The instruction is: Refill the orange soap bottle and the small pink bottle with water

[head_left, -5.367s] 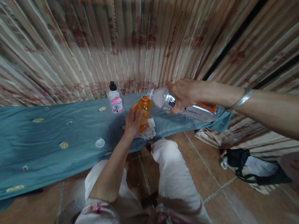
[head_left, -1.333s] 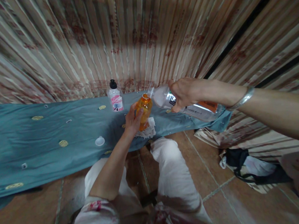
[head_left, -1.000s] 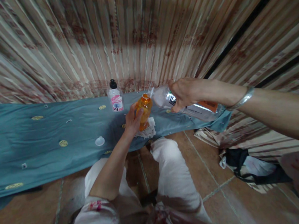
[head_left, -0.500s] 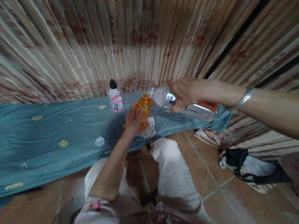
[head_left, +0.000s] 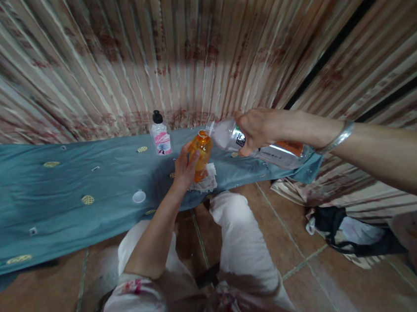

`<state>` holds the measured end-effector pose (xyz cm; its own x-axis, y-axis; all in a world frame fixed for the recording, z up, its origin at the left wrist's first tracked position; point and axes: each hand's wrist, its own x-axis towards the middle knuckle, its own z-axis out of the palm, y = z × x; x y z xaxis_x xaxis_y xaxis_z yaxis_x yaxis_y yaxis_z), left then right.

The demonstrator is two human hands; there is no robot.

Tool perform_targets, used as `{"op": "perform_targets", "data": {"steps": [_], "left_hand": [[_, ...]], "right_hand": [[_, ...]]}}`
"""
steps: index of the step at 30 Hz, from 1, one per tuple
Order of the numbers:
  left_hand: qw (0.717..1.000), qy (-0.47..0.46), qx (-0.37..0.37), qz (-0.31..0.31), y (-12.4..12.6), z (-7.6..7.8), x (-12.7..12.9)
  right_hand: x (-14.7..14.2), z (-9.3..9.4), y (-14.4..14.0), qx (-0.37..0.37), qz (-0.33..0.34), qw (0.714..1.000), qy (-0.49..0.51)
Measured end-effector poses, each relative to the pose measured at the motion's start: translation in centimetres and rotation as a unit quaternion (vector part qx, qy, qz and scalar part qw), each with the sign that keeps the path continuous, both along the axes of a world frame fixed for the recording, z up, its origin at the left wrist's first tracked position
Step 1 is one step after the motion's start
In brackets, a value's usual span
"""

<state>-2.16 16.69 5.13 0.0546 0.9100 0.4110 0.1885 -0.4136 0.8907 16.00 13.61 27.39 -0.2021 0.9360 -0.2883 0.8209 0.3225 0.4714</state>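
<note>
Striped curtain fabric hangs behind a low bench (head_left: 30, 194) draped in blue-grey cloth with small gold motifs; tiled floor below.

Left hand (head_left: 183, 167) is wrapped around a small orange bottle (head_left: 201, 156), upright, its base on a crumpled white cloth (head_left: 208, 182) at the bench's near edge. Right hand (head_left: 260, 129) is closed around a large clear bottle (head_left: 255, 145) tipped almost level, its neck just touching the orange bottle's open mouth from 3 o'clock. Whether liquid is running I cannot tell; the stream is too small to resolve.

Change against the frames of the last few seconds: essentially none. Both grips, the tilt and the neck-to-mouth contact match, with only a slight camera shift. Judgement: a steady, slow transfer in mid-course, not a start or finish; fill level shows no readable difference.

Nearby: a pink-labelled bottle (head_left: 161, 137) with black cap stands at 11 o'clock of the orange bottle, well apart. A white cap (head_left: 139, 196) lies at 8 o'clock on the cloth. A silver bangle (head_left: 335, 137) sits on the right wrist.
</note>
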Motion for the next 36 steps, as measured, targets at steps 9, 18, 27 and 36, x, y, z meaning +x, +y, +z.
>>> {"op": "perform_targets", "data": {"steps": [9,18,27,36], "left_hand": [[1.0,-0.009,-0.005,0.004,0.0,0.01,0.08],[1.0,-0.006,-0.018,-0.003,-0.1,0.15,-0.01],[1.0,-0.008,-0.013,0.001,0.05,0.14,0.07],[1.0,-0.004,-0.013,0.0,0.11,-0.04,0.02]], "right_hand": [[-0.09,0.05,-0.08,0.002,-0.008,1.0,0.014],[-0.26,0.16,-0.14,-0.002,-0.005,1.0,-0.003],[0.19,-0.23,0.18,0.003,-0.005,1.0,0.002],[-0.01,-0.09,0.0,0.002,0.0,1.0,0.004]]}}
